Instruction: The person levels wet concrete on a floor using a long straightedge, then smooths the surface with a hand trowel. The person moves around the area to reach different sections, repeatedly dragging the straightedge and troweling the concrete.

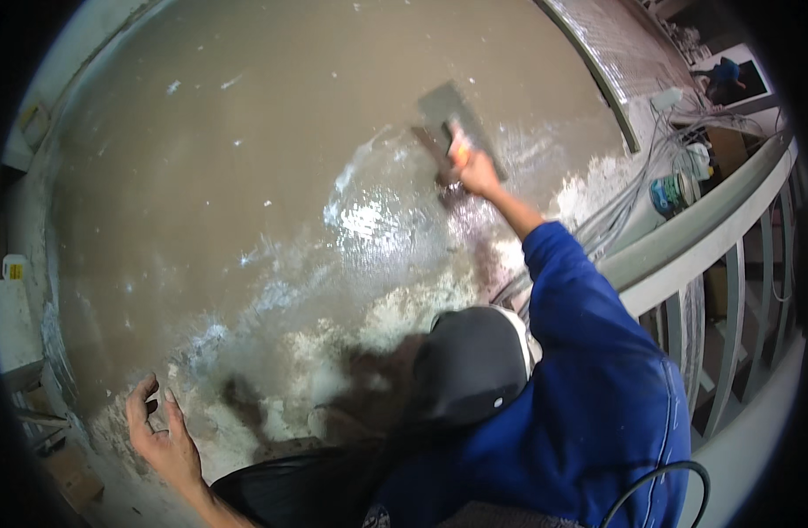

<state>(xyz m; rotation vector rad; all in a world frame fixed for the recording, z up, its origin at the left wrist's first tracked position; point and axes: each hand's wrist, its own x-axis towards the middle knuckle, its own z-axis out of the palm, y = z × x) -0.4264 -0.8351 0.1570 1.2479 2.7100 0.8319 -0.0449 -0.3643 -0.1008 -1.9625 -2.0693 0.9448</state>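
Note:
My right hand (479, 173) is closed around the orange-red handle of a flat rectangular trowel (445, 100). The trowel's blade lies against a wet grey-brown surface (201, 141) that looks like fresh cement, and motion blurs it a little. Around the blade the surface shines with moisture; nearer to me it turns pale, rough and patchy. At the lower left, my left hand (168, 440) is held with its fingers apart and slightly curled, with nothing in it, near the rough edge of the surface.
A rounded black thing with a white edge (478, 356) sits between my arms. To the right run a pale railing (703, 238), a bundle of cables (632, 198) and a blue-green round item (672, 194). A long strip (597, 75) borders the surface. Another person (725, 75) is far right.

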